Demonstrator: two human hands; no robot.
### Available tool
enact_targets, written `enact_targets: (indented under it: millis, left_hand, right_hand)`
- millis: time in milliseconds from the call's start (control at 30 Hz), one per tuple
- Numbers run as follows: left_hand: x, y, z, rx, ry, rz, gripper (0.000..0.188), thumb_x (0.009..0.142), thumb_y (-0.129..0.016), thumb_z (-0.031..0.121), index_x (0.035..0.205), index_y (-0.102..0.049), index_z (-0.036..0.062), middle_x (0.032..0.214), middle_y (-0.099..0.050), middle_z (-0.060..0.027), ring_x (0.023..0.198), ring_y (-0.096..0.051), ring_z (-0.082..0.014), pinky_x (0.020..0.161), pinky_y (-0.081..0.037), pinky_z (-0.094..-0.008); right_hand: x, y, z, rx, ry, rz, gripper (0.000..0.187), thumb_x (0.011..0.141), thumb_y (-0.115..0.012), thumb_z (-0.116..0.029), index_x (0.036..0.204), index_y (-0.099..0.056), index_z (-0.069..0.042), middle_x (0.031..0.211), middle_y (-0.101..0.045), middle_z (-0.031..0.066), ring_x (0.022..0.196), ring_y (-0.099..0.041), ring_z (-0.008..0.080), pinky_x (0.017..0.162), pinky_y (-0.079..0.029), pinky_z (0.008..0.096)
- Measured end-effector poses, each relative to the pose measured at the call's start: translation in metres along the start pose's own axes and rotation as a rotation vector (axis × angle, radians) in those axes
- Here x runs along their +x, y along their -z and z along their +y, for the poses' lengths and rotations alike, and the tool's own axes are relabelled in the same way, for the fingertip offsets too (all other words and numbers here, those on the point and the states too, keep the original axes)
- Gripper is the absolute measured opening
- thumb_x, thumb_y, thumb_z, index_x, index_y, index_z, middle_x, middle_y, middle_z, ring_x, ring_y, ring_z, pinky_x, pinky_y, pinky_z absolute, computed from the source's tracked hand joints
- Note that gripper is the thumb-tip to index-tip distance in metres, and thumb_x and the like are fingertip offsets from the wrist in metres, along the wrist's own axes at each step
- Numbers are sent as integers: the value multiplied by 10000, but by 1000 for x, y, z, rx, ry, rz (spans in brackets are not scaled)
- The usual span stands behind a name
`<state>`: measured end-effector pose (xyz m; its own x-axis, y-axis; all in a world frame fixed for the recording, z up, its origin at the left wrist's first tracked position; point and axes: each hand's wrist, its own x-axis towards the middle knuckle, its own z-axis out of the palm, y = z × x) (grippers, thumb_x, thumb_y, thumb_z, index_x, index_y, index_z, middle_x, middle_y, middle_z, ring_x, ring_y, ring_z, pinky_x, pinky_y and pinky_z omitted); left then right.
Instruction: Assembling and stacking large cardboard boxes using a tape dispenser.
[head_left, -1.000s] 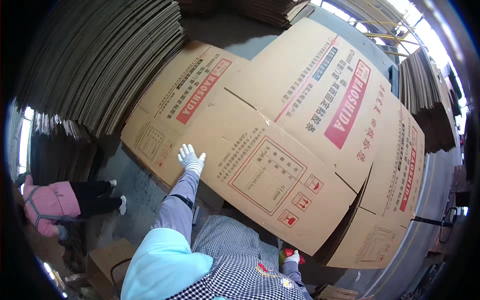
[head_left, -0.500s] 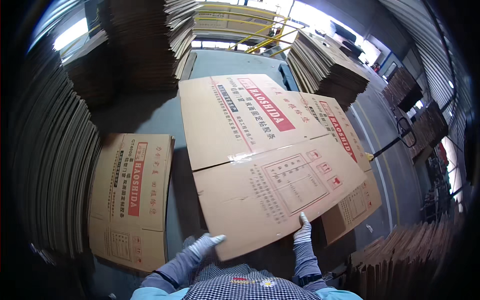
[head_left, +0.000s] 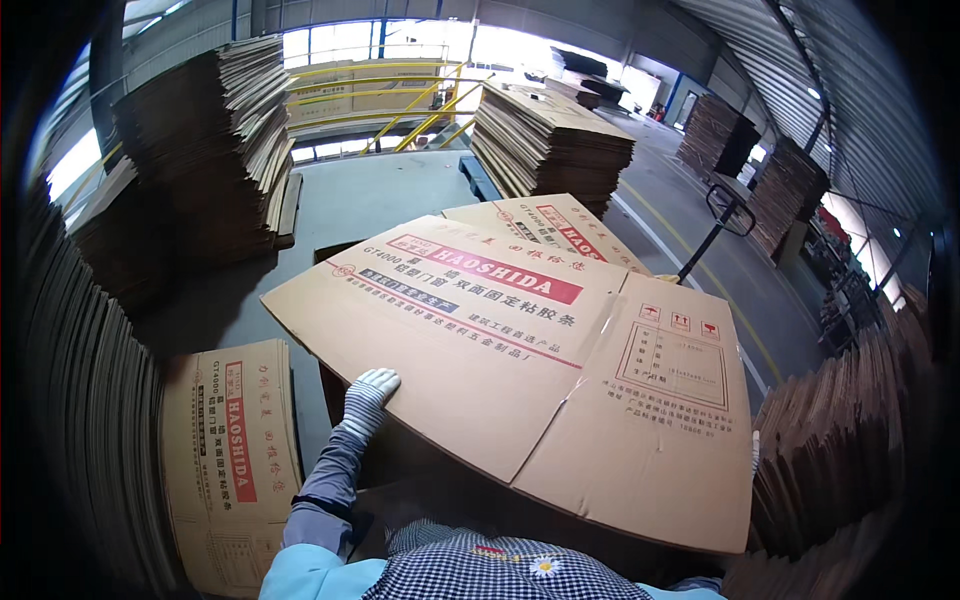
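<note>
Compared with half a second earlier, the cardboard sheet (head_left: 450, 310) is turned: the panel with the framed label, which faced the body, now sits on the right. The left hand (head_left: 368, 398) is now farther along the sheet's left part, and the right hand (head_left: 756, 450) has passed to its right-hand edge.

From my remote station I read the head view from near to far. Nearest is the wearer's checked apron (head_left: 450, 575). The sheet lies across the space in front of it, printed face up, its fold line running away from the body. The left hand, in a striped glove, lays its fingers over the near-left edge; I cannot tell whether they close on it. Only a sliver of the right glove shows, touching or just beside the right edge; I cannot tell its grip.

At left I locate a low pile of printed cardboard (head_left: 235, 440), with a tall stack (head_left: 95, 400) beyond its left side. Another stack (head_left: 830, 440) stands at right. Past the sheet, a second printed sheet (head_left: 585, 225) is partly covered by it. Farther off are a dark looped handle (head_left: 715, 230), a cardboard stack (head_left: 545, 145) beside a blue pallet (head_left: 478, 178), and yellow railings (head_left: 400, 135).
</note>
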<state>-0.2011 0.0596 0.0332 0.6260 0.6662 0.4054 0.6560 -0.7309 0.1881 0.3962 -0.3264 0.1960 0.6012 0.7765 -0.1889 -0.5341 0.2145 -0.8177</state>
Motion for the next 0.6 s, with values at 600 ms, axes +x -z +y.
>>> enact_targets:
  millis: [600]
  left_hand:
    - [269,409,376,-124,-207,495,423,793,-706,485,1015,-704,125,901,-709,-79,994,-641,-241,903,-475,-367]
  right_hand:
    - [223,192,379,-798,-184,-238,589,893,-541,-397,1369,-442,-65,1302,-529,146,1035,-564,310,991,-431,420]
